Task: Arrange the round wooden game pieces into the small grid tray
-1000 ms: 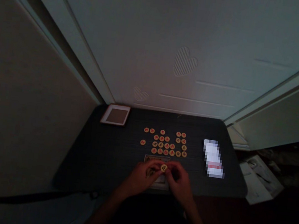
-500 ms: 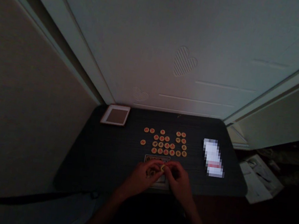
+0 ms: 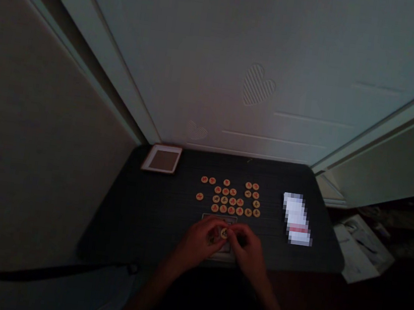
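Between my two hands, over the near edge of the dark table, is a round xiangqi piece [image 3: 224, 233] with a dark character on its face. The fingertips of my left hand [image 3: 201, 238] and my right hand [image 3: 248, 247] pinch it from either side. Beneath them lies a shallow box [image 3: 219, 218], mostly covered by my hands; its contents are hard to make out. Just beyond, several more xiangqi pieces [image 3: 232, 201] lie flat in loose rows, some with red characters and some with dark ones.
A box lid or tray [image 3: 145, 161] with a pale border and brown middle rests at the table's back left. On the right lies a blurred white item [image 3: 295, 220]. A white door [image 3: 217, 75] stands behind the table [image 3: 123, 215]. Right of the table is a pale box [image 3: 361, 256].
The held piece has turned, so its dark character now faces up toward me. Both hands stay in nearly the same place, and the laid-out pieces keep their arrangement.
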Motion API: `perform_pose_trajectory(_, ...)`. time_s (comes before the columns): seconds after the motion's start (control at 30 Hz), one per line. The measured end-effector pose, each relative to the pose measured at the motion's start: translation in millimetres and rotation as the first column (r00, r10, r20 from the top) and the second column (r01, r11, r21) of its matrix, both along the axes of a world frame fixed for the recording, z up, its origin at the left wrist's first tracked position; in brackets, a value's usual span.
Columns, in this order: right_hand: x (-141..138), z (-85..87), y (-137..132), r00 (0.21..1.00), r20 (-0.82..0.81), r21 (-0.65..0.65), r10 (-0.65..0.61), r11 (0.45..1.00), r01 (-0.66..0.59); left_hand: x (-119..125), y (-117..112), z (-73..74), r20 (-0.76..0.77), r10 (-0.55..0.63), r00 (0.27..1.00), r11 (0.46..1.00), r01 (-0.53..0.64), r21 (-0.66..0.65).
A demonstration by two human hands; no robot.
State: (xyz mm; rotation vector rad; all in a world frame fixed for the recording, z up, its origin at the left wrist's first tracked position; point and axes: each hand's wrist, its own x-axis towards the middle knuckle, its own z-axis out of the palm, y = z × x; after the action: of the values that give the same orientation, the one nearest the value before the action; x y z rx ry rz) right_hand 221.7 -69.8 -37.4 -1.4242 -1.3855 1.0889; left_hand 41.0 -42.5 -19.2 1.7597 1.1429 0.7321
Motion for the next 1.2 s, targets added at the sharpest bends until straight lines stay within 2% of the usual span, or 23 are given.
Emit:
perform_pose_trajectory(0.2,1,0.6,0,0.999,0.043,0.025,0.010,1.000,-0.011,-1,1,-5.5,-0.059,-0.014,0.998,0.996,0.019,0.085)
perform_pose_trajectory(0.47,8,-9.1,-5,0.981,0.192,0.095,-0.010,0.995,-0.008,-11,5,-5.8,-0.283,-0.019,0.959,0.977,0.077,0.198)
perform_pose_trajectory(0.57,9,-13.4,-5,0.976,0.218,0.122,-0.019,0.993,-0.008,-10,5,-6.2,-0.346,-0.052,0.937,0.966,0.135,0.221)
perform_pose_trajectory(0.77,11,-16.4,-3,0.961,0.276,0.148,-0.021,0.989,-0.021,0,4,-11.1,-0.376,-0.059,0.925,0.942,0.176,0.285)
perform_pose_trajectory(1.2,14,-20.5,-4,0.958,0.286,0.179,-0.030,0.984,-0.023,0,1,-13.1,-0.435,-0.069,0.898,0.943,0.201,0.266)
